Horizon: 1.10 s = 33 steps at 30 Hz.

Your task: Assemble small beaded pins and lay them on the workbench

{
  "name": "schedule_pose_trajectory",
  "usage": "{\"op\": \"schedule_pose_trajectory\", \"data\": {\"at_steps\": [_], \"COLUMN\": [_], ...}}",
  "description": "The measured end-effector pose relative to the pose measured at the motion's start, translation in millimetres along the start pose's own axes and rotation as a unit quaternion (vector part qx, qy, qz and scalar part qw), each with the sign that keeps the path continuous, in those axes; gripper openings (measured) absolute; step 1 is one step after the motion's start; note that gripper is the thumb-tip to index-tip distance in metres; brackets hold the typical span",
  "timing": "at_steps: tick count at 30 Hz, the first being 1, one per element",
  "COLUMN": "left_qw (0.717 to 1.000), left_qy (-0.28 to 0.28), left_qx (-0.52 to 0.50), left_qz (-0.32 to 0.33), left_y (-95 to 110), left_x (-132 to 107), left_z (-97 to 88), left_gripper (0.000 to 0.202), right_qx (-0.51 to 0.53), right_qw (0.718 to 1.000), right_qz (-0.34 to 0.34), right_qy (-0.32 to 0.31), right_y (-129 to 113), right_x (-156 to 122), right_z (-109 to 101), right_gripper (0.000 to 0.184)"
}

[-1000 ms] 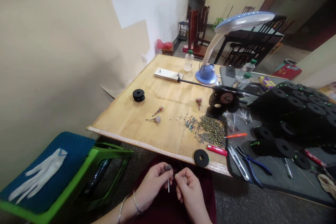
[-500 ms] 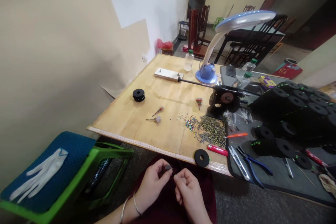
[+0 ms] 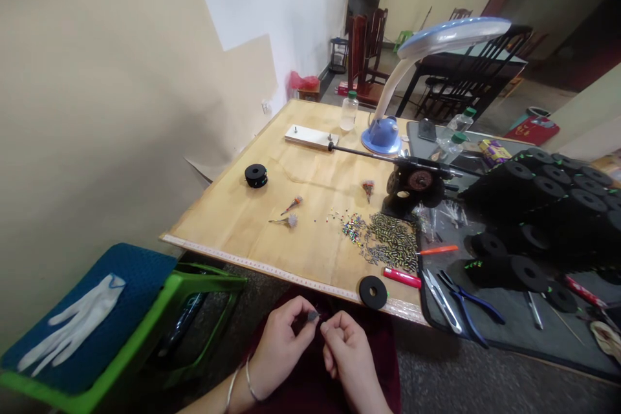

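My left hand [image 3: 287, 335], with bangles at the wrist, pinches a small dark grey piece [image 3: 312, 315] between thumb and forefinger. Close beside it on the right, my right hand [image 3: 347, 348] has its fingers curled and thumb pressed to the forefinger. Whatever sits in that pinch is too small to make out. Both hands are over my lap, just short of the table edge. Nearest to them on the table lies a black foam ring [image 3: 365, 296]. Beyond it spreads a pile of small metal parts [image 3: 394, 239], with tiny coloured beads [image 3: 353, 229] on its left side.
A red-handled tool [image 3: 402, 277], tweezers [image 3: 442, 303] and blue pliers [image 3: 468, 307] lie to the right. Black foam rolls [image 3: 528, 194] crowd the dark mat. A small black machine [image 3: 418, 181] and a lamp [image 3: 381, 136] stand behind. A white glove [image 3: 80, 320] rests on the left stool.
The grey piece in my left fingers has turned slightly and sits a touch lower. My right hand has hardly moved, and the table things are the same.
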<state>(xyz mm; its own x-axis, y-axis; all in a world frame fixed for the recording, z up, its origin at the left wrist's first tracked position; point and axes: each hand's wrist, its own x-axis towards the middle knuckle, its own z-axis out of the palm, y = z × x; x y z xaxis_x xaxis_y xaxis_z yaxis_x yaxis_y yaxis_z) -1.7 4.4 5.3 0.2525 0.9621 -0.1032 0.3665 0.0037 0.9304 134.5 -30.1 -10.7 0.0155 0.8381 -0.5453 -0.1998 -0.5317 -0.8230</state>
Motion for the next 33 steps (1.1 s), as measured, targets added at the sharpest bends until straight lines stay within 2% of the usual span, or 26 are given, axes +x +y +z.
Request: {"op": "schedule_pose_trajectory", "data": {"at_steps": [8,19,28,33], "left_qw": [0.999,0.999,0.999,0.996], "left_qy": [-0.001,-0.025,-0.034,-0.056], "left_qx": [0.032,0.027,0.008,-0.060], "left_qz": [0.038,0.034,0.022,-0.022], "left_y": [3.7,1.4,1.7,-1.5], "left_x": [-2.9,-3.7,-2.6,-2.5], "left_z": [-3.4,-1.5,-0.2,3.1], "left_gripper": [0.014,0.015,0.015,0.012], "right_qx": [0.024,0.041,0.073,0.142], "right_qw": [1.000,0.998,0.996,0.990], "right_qz": [-0.008,-0.031,-0.042,-0.014], "right_qy": [-0.002,-0.022,-0.021,-0.019], "right_y": [0.2,4.6,7.6,4.0], "right_x": [-0.2,2.2,4.3,4.3], "right_z": [0.5,-1.9,-1.8,-0.2], "right_gripper": [0.046,0.049,0.044,0.039]}}
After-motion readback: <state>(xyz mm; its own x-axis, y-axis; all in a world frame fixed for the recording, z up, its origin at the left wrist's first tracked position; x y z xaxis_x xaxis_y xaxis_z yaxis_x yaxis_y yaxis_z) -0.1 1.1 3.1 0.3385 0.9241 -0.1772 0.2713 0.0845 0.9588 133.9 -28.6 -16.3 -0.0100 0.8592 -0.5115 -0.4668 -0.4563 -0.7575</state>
